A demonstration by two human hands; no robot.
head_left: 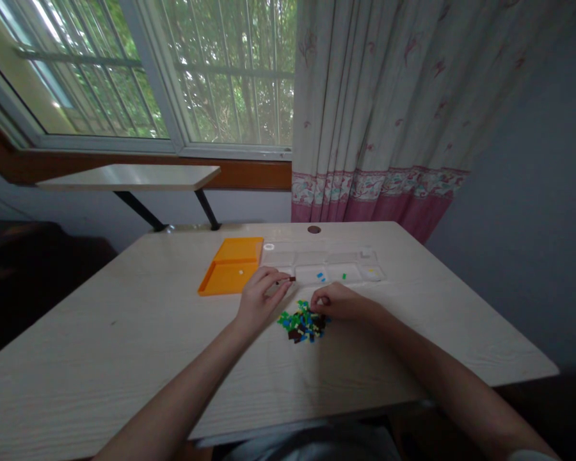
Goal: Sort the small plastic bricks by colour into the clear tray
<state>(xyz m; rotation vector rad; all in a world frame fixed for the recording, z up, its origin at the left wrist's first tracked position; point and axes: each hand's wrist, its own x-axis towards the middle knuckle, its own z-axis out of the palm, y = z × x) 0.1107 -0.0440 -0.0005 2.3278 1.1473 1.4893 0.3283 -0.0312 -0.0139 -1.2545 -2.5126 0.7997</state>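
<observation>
A heap of small building bricks (pixel 301 324) in green, blue, dark brown and pale yellow lies on the table. To its upper left, my left hand (pixel 263 293) pinches a dark brown brick (pixel 292 279) over the near edge of a clear compartment tray (pixel 311 274). My right hand (pixel 335 301) is at the heap's upper right edge with its fingers curled together; whatever they hold is hidden. Within the tray are blue bricks (pixel 321 276), a green brick (pixel 344 276) and something yellow at the right end.
An orange two-part tray (pixel 230 255) with a small white piece (pixel 240 272) in it adjoins the clear tray on the left. A raised shelf (pixel 134 176) on dark brackets stands at the back left. A round brown cap (pixel 313 229) sits near the table's (pixel 148 346) back edge.
</observation>
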